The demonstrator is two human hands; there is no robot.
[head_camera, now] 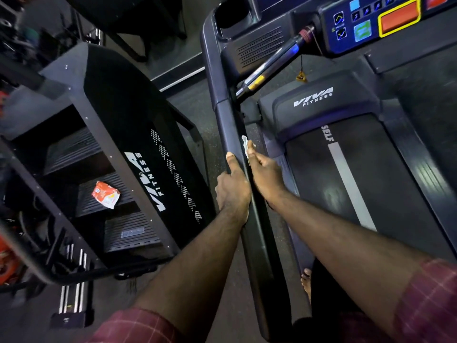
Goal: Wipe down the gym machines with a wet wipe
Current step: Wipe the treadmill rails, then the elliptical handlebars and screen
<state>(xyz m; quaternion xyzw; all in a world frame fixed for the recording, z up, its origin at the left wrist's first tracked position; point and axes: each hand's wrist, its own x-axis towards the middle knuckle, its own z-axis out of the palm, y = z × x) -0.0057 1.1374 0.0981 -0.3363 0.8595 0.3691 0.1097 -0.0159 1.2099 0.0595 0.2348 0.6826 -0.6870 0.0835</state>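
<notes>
The person stands on the treadmill belt (346,184) with both arms stretched forward to the machine's left handrail (231,125), a long dark bar that runs down from the console (366,26). The left grip (232,186) is clasped over the rail, its thumb laid flat along the top and the fingers curled down the outer side. Right beside it, the right grip (265,172) is clenched round a small white wet wipe (245,144), pressing it against the rail's inner face; a crumpled end of the wipe pokes out past the fingertips. The two grips sit nearly touching, with the rail between them. Plaid sleeves (432,305) are rolled up above the forearms, and a bare foot (306,280) shows at the edge of the belt, close to the rail's lower end. Up on the console there is a big red button (399,17) with a yellow border, and a yellow clip (301,76) hangs on a cord below it. Off to the left stands a black stair climber (138,134), and an orange-and-white packet (105,194) lies on one of its steps, well apart from the hands.
</notes>
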